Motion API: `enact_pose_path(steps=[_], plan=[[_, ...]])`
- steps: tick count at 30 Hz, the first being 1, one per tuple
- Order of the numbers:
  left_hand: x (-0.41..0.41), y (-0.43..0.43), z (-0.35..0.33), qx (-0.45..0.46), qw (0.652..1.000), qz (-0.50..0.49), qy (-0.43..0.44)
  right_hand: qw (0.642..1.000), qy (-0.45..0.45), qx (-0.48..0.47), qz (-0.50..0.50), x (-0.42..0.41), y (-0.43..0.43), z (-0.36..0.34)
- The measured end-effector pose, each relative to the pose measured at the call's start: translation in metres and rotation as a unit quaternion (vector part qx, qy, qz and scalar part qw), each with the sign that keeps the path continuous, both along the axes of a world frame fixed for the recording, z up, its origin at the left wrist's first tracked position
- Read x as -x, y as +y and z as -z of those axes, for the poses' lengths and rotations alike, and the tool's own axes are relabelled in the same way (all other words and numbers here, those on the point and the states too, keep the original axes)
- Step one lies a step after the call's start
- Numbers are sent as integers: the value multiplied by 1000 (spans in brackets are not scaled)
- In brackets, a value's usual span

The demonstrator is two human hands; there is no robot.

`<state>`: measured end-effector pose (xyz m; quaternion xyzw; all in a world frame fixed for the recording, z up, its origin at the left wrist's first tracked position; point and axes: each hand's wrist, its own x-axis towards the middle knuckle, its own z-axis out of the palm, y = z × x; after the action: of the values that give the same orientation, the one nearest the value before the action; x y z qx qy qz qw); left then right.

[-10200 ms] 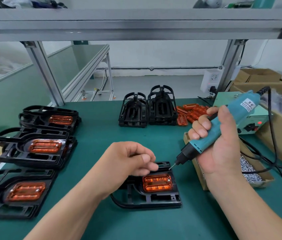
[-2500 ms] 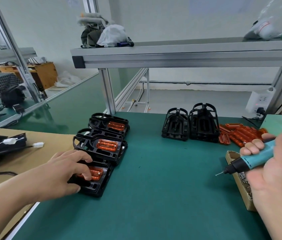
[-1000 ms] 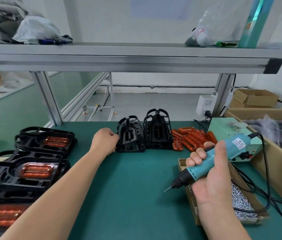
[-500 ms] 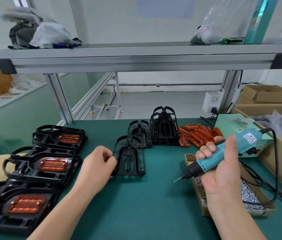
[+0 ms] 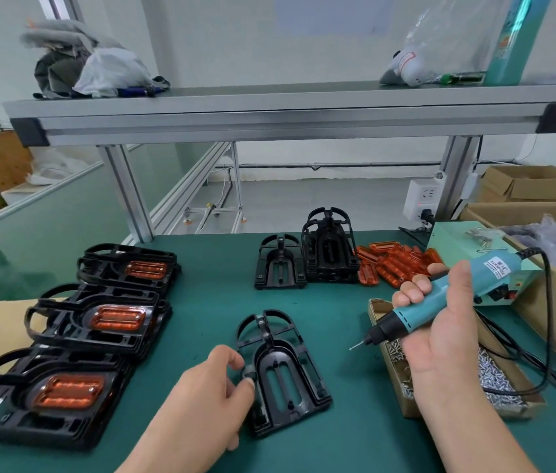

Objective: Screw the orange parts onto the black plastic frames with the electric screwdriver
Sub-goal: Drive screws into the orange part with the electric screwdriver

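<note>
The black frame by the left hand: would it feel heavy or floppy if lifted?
Probably light: the black frame is mostly open ribs and slots, and the left hand pinches only its edge. Likely stiff: its thin loops hold their shape. Lying flat on the mat, it should slide, not roll.

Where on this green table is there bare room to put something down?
One bare strip of table runs between the finished frames at left and the empty frame that the left hand holds. Another lies between that frame and the screw box, below the screwdriver in the right hand. The back is crowded: frame stacks and orange parts.
</note>
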<state>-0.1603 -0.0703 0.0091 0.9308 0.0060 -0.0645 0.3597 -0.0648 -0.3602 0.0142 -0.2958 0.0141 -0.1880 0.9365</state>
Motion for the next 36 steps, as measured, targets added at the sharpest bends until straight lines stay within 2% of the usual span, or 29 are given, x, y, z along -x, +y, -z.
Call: enact_pose_path(steps=[2,5,9,14,17,24,28,36], plan=[[4,-3,-5,-58,998,31,-13,1000,-8,-2,-2,0,-1,0],[-3,-2,-19,-172,978,90,-79,1000,-12,-8,-2,-2,-3,0],[-41,2,-30,-276,918,240,-154,1000,-6,-18,1,-3,-4,0],[-77,-14,-31,-379,834,381,-127,1000,1,-20,8,-4,-5,1],[-84,-19,-32,-408,809,413,-93,1000,4,-28,12,-4,-7,0],[-72,-26,-43,-441,812,380,-30,999,5,-35,15,-5,-9,1],[-62,-22,-45,-432,829,355,27,999,7,-39,20,-4,-11,0],[-47,-12,-29,-408,861,304,8,998,36,-35,35,9,-9,-16]])
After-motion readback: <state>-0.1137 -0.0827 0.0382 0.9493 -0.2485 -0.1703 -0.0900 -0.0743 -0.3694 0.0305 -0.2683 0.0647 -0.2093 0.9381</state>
